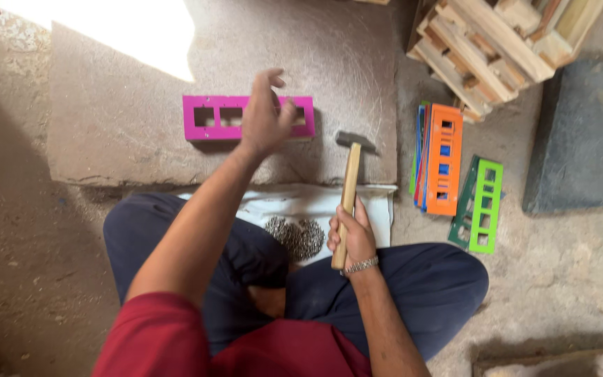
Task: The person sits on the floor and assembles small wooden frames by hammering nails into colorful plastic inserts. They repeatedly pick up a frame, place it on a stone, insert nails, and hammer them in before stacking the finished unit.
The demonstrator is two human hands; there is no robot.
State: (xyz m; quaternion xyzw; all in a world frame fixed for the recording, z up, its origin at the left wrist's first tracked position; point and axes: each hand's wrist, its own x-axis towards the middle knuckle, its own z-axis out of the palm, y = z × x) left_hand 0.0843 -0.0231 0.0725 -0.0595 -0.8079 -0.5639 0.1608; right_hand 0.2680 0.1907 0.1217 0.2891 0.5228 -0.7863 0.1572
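Head view: the right hand (352,234) is closed around the lower end of a wooden-handled hammer (349,188), whose metal head rests on the stone slab (127,132), ahead of those fingers. The left hand (265,119) hovers above a magenta frame (207,117) with rectangular cut-outs; its fingers (273,77) are loosely spread and hold nothing, and whether they touch the frame I cannot tell. The frame lies flat on the slab, partly hidden beneath the left hand and well left of the hammer head.

A heap of small nails (296,236) sits on a white cloth (378,209), just left of the right hand's fingers and between the knees. Right of them lie a stack of coloured frames with an orange frame (444,164) on top, and a green frame (480,206).

Risks, as I judge them: the left fingers are close to the frame, so a careless hammer blow could catch them. The grip is low on the handle, which could let the head wander. The frame looks thin and could crack on the hard slab. The loose nails could scatter if a knee shifts.
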